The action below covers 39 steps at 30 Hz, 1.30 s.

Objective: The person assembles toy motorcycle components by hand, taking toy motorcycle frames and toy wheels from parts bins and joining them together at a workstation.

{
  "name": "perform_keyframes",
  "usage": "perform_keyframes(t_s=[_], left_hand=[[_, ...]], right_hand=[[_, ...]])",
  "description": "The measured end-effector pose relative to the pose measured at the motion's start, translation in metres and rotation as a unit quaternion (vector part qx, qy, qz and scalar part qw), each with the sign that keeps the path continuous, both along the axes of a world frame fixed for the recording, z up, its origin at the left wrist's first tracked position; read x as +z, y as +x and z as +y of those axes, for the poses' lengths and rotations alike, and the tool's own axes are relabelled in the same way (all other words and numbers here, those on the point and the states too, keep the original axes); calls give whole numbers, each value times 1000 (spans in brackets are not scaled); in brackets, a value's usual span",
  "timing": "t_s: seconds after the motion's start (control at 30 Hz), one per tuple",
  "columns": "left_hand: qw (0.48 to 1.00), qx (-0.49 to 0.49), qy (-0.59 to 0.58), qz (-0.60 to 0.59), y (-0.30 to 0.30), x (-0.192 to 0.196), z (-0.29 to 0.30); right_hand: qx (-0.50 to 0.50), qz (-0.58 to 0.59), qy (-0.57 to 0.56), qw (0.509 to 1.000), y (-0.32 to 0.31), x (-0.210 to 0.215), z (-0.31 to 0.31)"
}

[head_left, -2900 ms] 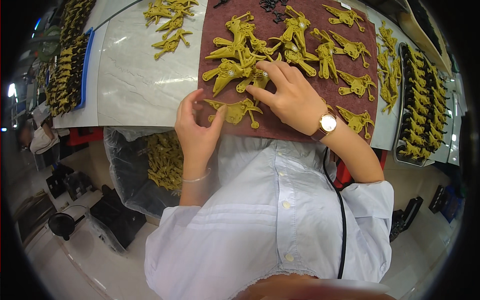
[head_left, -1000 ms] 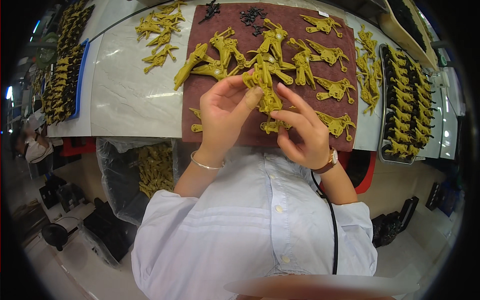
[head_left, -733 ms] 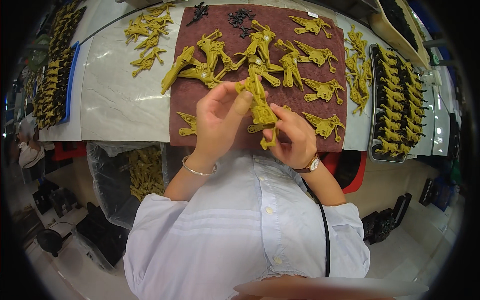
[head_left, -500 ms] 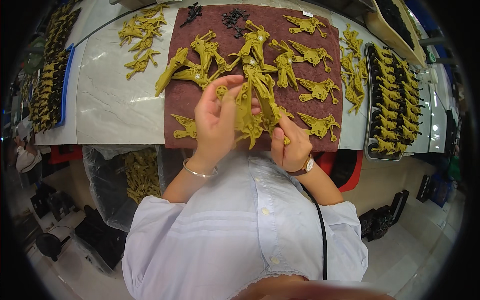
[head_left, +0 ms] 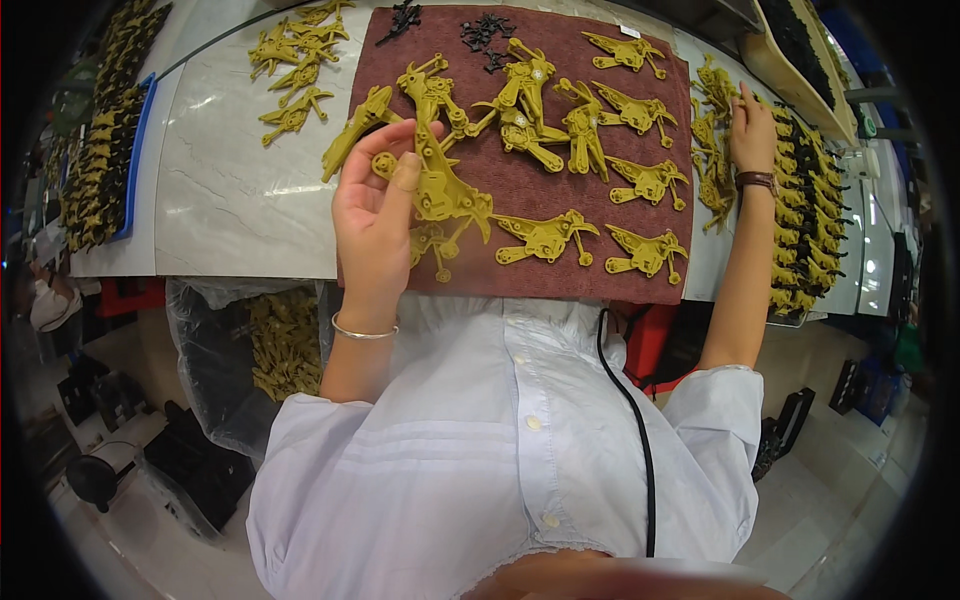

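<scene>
Overhead, pale marble bench (head_left: 235, 190), maroon mat (head_left: 560, 255), left hand (head_left: 375, 215) pinching olive part (head_left: 440, 190), right hand (head_left: 752, 130) spread.

Left hand (head_left: 372, 215) raised near the chest, grip closed, right arm stretched far out, right hand (head_left: 752, 128) open, fingers spread

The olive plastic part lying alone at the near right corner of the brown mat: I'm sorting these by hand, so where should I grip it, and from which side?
Grip the olive plastic part across its thicker middle body, coming from above. It lies flat on the brown mat with thin prongs at its ends, which would likely flex or snag. Bare mat around it leaves room for fingertips on both sides.
</scene>
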<state>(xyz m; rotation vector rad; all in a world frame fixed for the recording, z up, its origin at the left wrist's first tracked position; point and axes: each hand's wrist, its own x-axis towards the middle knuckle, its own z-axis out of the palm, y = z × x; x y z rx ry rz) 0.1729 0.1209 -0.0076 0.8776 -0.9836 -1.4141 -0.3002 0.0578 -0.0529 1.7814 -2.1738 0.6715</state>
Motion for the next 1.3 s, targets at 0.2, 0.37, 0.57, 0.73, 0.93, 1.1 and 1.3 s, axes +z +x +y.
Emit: perform_keyframes(t_s=[0.2,0.37,0.57,0.73,0.93,1.1,1.3], left_hand=[[995,62,65,54,40,-6,4],[994,91,61,-11,71,-13,1],[987,119,13,-112,86,-19,0],[991,85,27,-103,84,-23,-1],[994,54,31,-88,79,-19,-15],[985,-27,39,-166,77,-28,-26],[763,147,-227,-587,67,-26,-36]], right_hand=[[111,34,-36,993,93,15,6],[375,-130,22,918,231,49,31],[449,11,47,892,326,34,14],[504,62,122,853,333,31,-13],[551,-21,-37,834,315,28,-39],[519,-131,-1,844,316,35,-40],[430,-495,107,747,305,44,-19]])
